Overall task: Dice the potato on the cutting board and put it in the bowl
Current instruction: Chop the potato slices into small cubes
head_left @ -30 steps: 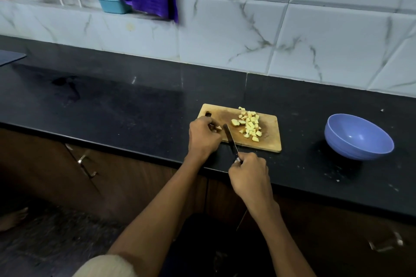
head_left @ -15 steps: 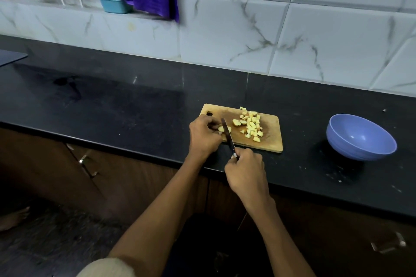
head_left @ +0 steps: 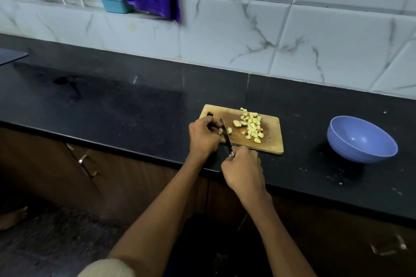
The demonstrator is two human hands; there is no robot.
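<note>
The last bit of potato [head_left: 227, 130] was held on the cutting board [head_left: 269, 141] by the left hand [head_left: 203, 136]. The knife [head_left: 225, 134] was gripped tightly by the right hand [head_left: 244, 167] for cutting. Next, the cut pieces [head_left: 251, 127] would need to be put in the bowl [head_left: 362, 139].

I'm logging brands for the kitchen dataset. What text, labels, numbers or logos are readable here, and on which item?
None: no readable word, number or logo shows.
Bowl: plain blue, no marking.
Cutting board: bare wood, no print.
Knife: the blade is too thin and dark to show any stamp.
Teal container on the sill: no label visible.
</note>
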